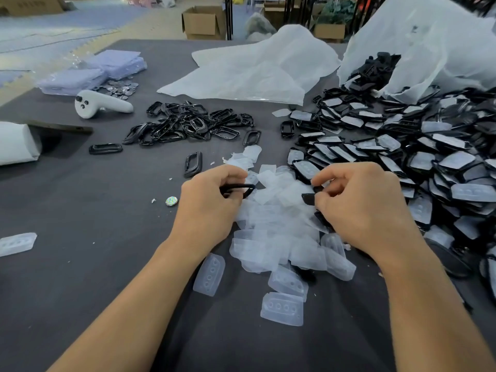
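While both forearms stretch forward from the near edge of the dark desk [94,264], the hands sit close together above a heap of clear inserts [273,237]. The left hand [212,200] is knuckles up with its fingers curled round a black frame [237,189], which juts out toward the right, just clear of the heap. The right hand [359,202] is bent in at the wrist and pinches a small black piece [308,198] between thumb and fingertips, a little apart from the frame.

Faint print on the cardboard box [35,4] at the far left is too blurred to read. A white controller [99,104] with dark buttons lies far left, and beyond the left hand is a pile of empty frames [188,124]. A mound of filled black shells [402,157] spills from a white bag [429,49] on the right. A small shiny disc [171,201] lies on the desk just left of the left hand.
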`<move>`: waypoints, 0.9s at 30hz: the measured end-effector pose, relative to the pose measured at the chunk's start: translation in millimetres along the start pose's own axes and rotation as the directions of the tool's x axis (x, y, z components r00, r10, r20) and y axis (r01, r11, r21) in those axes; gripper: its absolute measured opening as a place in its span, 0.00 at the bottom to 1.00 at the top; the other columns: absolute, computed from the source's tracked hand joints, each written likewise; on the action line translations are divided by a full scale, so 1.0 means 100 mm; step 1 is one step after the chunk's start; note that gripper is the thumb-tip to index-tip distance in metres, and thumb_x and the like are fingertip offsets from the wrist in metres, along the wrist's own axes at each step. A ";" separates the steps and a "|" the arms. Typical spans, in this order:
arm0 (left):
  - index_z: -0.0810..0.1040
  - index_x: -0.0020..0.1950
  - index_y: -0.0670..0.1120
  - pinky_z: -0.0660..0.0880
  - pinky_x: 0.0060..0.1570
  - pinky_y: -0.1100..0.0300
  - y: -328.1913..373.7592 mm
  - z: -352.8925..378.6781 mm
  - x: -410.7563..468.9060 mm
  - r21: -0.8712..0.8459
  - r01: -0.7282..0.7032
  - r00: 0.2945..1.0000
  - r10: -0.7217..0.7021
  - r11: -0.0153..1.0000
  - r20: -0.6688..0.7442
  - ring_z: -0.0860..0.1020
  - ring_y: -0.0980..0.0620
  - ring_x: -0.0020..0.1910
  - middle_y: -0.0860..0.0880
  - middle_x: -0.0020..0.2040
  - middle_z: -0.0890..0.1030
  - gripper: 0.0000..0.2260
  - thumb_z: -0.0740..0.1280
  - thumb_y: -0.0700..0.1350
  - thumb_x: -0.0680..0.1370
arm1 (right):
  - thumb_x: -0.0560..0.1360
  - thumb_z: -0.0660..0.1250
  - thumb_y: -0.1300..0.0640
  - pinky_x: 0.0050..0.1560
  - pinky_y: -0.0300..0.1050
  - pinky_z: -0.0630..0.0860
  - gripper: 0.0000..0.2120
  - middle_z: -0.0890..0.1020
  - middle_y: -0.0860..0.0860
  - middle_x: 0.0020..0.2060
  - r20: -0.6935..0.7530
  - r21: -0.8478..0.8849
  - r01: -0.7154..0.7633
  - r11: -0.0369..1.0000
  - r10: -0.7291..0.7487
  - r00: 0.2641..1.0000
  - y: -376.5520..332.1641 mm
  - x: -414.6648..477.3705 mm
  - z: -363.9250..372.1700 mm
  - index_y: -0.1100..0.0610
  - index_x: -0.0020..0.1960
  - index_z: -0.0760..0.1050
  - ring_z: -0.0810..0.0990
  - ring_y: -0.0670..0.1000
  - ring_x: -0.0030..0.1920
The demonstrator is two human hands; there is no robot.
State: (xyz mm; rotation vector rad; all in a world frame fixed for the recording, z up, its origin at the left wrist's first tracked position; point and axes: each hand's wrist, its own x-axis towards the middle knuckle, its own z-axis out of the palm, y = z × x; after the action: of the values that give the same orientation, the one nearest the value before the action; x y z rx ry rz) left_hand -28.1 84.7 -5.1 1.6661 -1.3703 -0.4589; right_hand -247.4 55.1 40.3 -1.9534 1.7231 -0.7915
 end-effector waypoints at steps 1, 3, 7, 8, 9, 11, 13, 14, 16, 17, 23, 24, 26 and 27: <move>0.85 0.53 0.54 0.70 0.48 0.81 0.00 0.00 0.01 -0.015 0.010 1.000 -0.010 1.000 -0.013 0.81 0.71 0.47 0.64 0.45 0.85 0.16 0.72 0.34 0.75 | 0.72 0.74 0.57 0.34 0.36 0.78 0.07 0.83 0.36 0.32 0.000 0.039 0.009 0.999 -0.009 1.000 -0.02 0.00 0.02 0.45 0.45 0.84 0.82 0.38 0.34; 0.85 0.51 0.56 0.74 0.48 0.76 -0.01 -0.01 0.04 -0.065 0.042 0.998 -0.044 0.997 -0.034 0.82 0.68 0.44 0.64 0.42 0.86 0.14 0.74 0.36 0.74 | 0.73 0.73 0.58 0.32 0.38 0.80 0.07 0.84 0.37 0.32 0.005 0.135 0.021 0.991 -0.022 1.000 -0.06 -0.01 0.09 0.46 0.43 0.84 0.82 0.40 0.31; 0.86 0.49 0.53 0.80 0.49 0.64 -0.01 -0.02 0.08 -0.274 0.172 0.984 -0.151 0.946 0.097 0.86 0.55 0.43 0.56 0.42 0.88 0.16 0.75 0.31 0.72 | 0.74 0.71 0.63 0.35 0.44 0.84 0.10 0.85 0.44 0.31 0.088 0.344 -0.002 0.939 -0.030 0.996 -0.14 -0.02 0.28 0.48 0.41 0.84 0.85 0.45 0.30; 0.85 0.51 0.51 0.80 0.50 0.62 -0.02 -0.02 0.08 -0.349 0.205 0.973 -0.153 0.914 0.170 0.86 0.52 0.45 0.52 0.44 0.89 0.18 0.73 0.28 0.72 | 0.74 0.71 0.64 0.35 0.44 0.84 0.11 0.85 0.46 0.31 0.110 0.397 -0.016 0.917 -0.030 0.993 -0.16 -0.02 0.33 0.49 0.41 0.84 0.85 0.46 0.31; 0.85 0.53 0.48 0.79 0.51 0.59 -0.02 -0.02 0.08 -0.409 0.228 0.961 -0.137 0.884 0.241 0.85 0.50 0.45 0.48 0.45 0.89 0.20 0.72 0.25 0.72 | 0.75 0.70 0.65 0.34 0.43 0.83 0.12 0.85 0.47 0.31 0.124 0.442 -0.027 0.897 -0.031 0.992 -0.17 -0.02 0.37 0.50 0.42 0.85 0.85 0.47 0.31; 0.84 0.57 0.44 0.79 0.52 0.56 -0.03 -0.02 0.07 -0.473 0.257 0.935 -0.093 0.843 0.343 0.82 0.49 0.46 0.43 0.47 0.87 0.23 0.69 0.21 0.71 | 0.75 0.70 0.66 0.35 0.42 0.83 0.12 0.86 0.50 0.31 0.133 0.499 -0.039 0.866 -0.032 0.991 -0.19 -0.03 0.43 0.50 0.41 0.85 0.86 0.49 0.31; 0.84 0.59 0.43 0.80 0.59 0.54 -0.03 -0.03 0.05 -0.510 0.286 0.913 -0.069 0.811 0.402 0.82 0.49 0.48 0.41 0.49 0.86 0.24 0.67 0.20 0.72 | 0.75 0.70 0.66 0.38 0.44 0.84 0.13 0.86 0.51 0.31 0.130 0.534 -0.051 0.844 -0.022 0.991 -0.19 -0.02 0.46 0.49 0.41 0.86 0.86 0.50 0.32; 0.84 0.60 0.43 0.80 0.62 0.53 -0.04 -0.04 0.05 -0.528 0.297 0.907 -0.062 0.795 0.418 0.83 0.49 0.48 0.40 0.50 0.86 0.25 0.66 0.20 0.72 | 0.76 0.70 0.66 0.39 0.46 0.84 0.14 0.86 0.51 0.32 0.129 0.549 -0.059 0.834 -0.015 0.992 -0.19 -0.01 0.47 0.49 0.41 0.87 0.86 0.50 0.33; 0.85 0.59 0.44 0.79 0.64 0.51 -0.04 -0.04 0.04 -0.556 0.309 0.903 -0.055 0.771 0.426 0.82 0.48 0.49 0.40 0.49 0.85 0.24 0.67 0.20 0.73 | 0.74 0.71 0.66 0.44 0.49 0.85 0.13 0.87 0.50 0.33 0.130 0.569 -0.070 0.819 -0.005 0.991 -0.19 -0.01 0.46 0.48 0.42 0.87 0.87 0.50 0.35; 0.85 0.59 0.44 0.79 0.63 0.51 -0.04 -0.04 0.05 -0.570 0.317 0.902 -0.055 0.758 0.429 0.81 0.47 0.49 0.40 0.49 0.84 0.23 0.67 0.21 0.73 | 0.73 0.73 0.66 0.45 0.47 0.85 0.13 0.87 0.49 0.34 0.128 0.570 -0.063 0.819 -0.013 0.992 -0.18 -0.02 0.46 0.48 0.42 0.87 0.87 0.49 0.36; 0.84 0.60 0.41 0.82 0.53 0.58 -0.03 -0.01 0.07 -0.644 0.402 0.871 -0.055 0.651 0.488 0.83 0.49 0.51 0.42 0.52 0.84 0.23 0.63 0.21 0.75 | 0.69 0.77 0.65 0.38 0.29 0.77 0.12 0.86 0.40 0.34 0.005 0.502 0.071 0.862 -0.085 0.996 -0.25 -0.07 0.50 0.48 0.41 0.86 0.85 0.40 0.36; 0.84 0.60 0.41 0.82 0.53 0.58 -0.03 -0.01 0.07 -0.651 0.406 0.873 -0.061 0.641 0.484 0.83 0.49 0.51 0.42 0.52 0.84 0.23 0.62 0.21 0.75 | 0.70 0.77 0.65 0.38 0.30 0.77 0.11 0.86 0.40 0.33 -0.001 0.511 0.066 0.857 -0.076 0.997 -0.26 -0.07 0.52 0.47 0.41 0.86 0.84 0.41 0.35; 0.84 0.60 0.42 0.82 0.51 0.59 -0.02 -0.02 0.09 -0.670 0.413 0.879 -0.077 0.617 0.471 0.83 0.49 0.51 0.42 0.51 0.84 0.22 0.62 0.21 0.76 | 0.70 0.75 0.64 0.37 0.35 0.78 0.12 0.85 0.43 0.33 0.000 0.571 0.027 0.820 -0.033 0.999 -0.27 -0.05 0.54 0.47 0.41 0.86 0.83 0.43 0.33; 0.84 0.60 0.42 0.82 0.49 0.60 -0.02 -0.03 0.09 -0.679 0.419 0.880 -0.085 0.603 0.468 0.84 0.48 0.51 0.41 0.52 0.84 0.22 0.62 0.22 0.76 | 0.71 0.75 0.65 0.36 0.37 0.77 0.12 0.85 0.45 0.33 0.006 0.616 0.001 0.787 -0.006 1.000 -0.26 -0.03 0.53 0.47 0.43 0.86 0.82 0.44 0.32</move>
State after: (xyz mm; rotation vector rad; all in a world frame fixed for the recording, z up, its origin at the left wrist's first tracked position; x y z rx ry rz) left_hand -21.5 77.3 -2.9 1.0494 -0.9451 -1.4129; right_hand -192.9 59.1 16.7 -1.4933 1.2254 -1.1702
